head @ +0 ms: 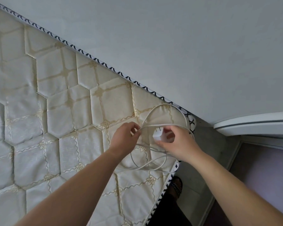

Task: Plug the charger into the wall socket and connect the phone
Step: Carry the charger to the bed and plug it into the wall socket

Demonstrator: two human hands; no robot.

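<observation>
Now the right hand (178,142) grips the charger (158,136), the left hand (126,137) pinches its cable (153,110); best shake loops loose first.

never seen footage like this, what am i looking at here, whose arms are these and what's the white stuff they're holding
There is one picture, taken by a wide-angle camera worn on a person's head and looking down, so the two bare arms reaching in from the bottom are the wearer's own. No machine is involved.

The big quilted cream surface is a mattress, pushed against a plain pale wall.

The right hand holds a small white charger plug, with its metal prongs showing. The left hand pinches the charger's thin white cable in its fingers; the rest of the cable lies in loose loops on the mattress corner.

By the bed's edge you can see a foot in a dark sandal on the floor. No phone or wall socket is in view.
</observation>
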